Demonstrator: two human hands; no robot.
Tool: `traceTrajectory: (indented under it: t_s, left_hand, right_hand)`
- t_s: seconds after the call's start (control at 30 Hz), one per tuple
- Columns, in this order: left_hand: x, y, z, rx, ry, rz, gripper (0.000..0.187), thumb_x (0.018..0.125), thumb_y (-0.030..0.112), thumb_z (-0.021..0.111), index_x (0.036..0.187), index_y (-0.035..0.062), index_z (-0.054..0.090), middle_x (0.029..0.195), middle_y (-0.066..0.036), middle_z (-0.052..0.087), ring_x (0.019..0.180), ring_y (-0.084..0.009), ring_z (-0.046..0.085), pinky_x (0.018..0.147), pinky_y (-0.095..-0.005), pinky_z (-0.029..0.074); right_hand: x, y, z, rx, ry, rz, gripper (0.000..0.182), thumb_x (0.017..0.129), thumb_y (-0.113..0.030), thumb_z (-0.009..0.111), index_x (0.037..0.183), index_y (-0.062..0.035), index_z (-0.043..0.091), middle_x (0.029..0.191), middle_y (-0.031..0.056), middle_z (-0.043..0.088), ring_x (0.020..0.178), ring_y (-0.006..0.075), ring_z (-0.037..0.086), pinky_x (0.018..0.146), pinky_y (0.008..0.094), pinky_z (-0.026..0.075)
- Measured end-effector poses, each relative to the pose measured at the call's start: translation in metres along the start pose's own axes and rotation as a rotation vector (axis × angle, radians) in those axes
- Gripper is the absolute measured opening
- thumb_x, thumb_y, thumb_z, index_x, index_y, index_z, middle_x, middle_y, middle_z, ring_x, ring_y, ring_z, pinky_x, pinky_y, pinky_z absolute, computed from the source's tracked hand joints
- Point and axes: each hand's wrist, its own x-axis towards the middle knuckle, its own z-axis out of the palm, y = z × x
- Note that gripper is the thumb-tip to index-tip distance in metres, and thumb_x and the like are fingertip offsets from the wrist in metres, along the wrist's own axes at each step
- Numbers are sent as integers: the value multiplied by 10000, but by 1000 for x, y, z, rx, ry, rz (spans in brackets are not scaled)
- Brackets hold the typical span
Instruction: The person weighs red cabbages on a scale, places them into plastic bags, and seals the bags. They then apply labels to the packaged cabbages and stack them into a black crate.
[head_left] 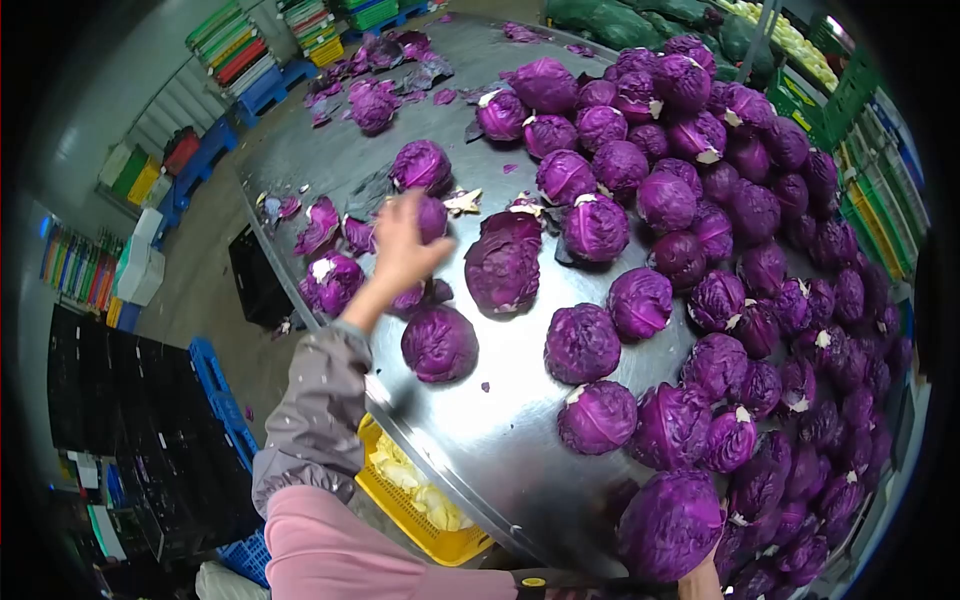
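Note:
My left hand (408,248) reaches over the steel table with its fingers spread, overlapping a small red cabbage (433,217). Loose purple leaves (320,227) lie to its left, beside a cabbage with a pale cut stem (332,283). Another round cabbage (421,166) sits just beyond the fingertips. At the lower right, my right hand (703,580) supports a large red cabbage (668,527) from below and the side; most of its fingers are hidden by the head. A cabbage with a loosened outer leaf (503,265) rests mid-table.
A big heap of red cabbages (755,210) covers the right side of the steel table (510,375). Leaf scraps (372,70) lie at the far end. Below the near edge stands a yellow crate (415,505) with pale leaves. Black crates (150,440) are stacked at left.

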Motion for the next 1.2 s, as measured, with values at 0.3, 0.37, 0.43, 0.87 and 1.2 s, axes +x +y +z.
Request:
traceTrajectory:
  t_s: [0.3,0.37,0.43,0.87,1.2]
  left_hand:
    - [31,-61,27,-879,-71,-758,790,635,348,754,1281,140,349,1175,-134,461,978,-270,541,748,-471,490]
    - [27,-77,30,-1122,10,-866,831,631,409,741,1299,159,314,1205,-125,439,1030,-315,516,757,-570,453]
    - [23,-83,29,-1635,9,-894,848,632,442,726,1308,171,292,1249,-129,406,1085,-362,474,816,-602,408]
    - [21,76,4,-1430,-662,-287,667,745,449,604,1236,55,385,1193,-165,443,1107,-315,463,938,-452,398]
    - [26,197,50,-815,-812,435,579,730,341,667,1178,38,460,1130,-149,521,1028,-260,516,879,-345,415]
  right_hand:
    - [1,-6,-29,-154,133,-104,640,839,-537,345,1323,-119,322,1309,120,386,1195,278,376,993,479,305]
    - [-2,-6,-32,-170,144,-116,664,832,-560,341,1327,-118,313,1315,119,382,1201,282,372,998,478,300]
    - [-2,-7,-35,-174,159,-120,689,825,-583,337,1332,-118,305,1321,118,378,1208,287,367,1003,477,295]
    - [3,-4,-36,-157,183,-147,739,812,-627,328,1340,-111,291,1334,122,368,1219,305,360,1014,481,282]
    - [4,-11,-38,-108,214,-176,724,817,-611,329,1335,-104,301,1332,131,369,1214,315,364,1013,488,281]
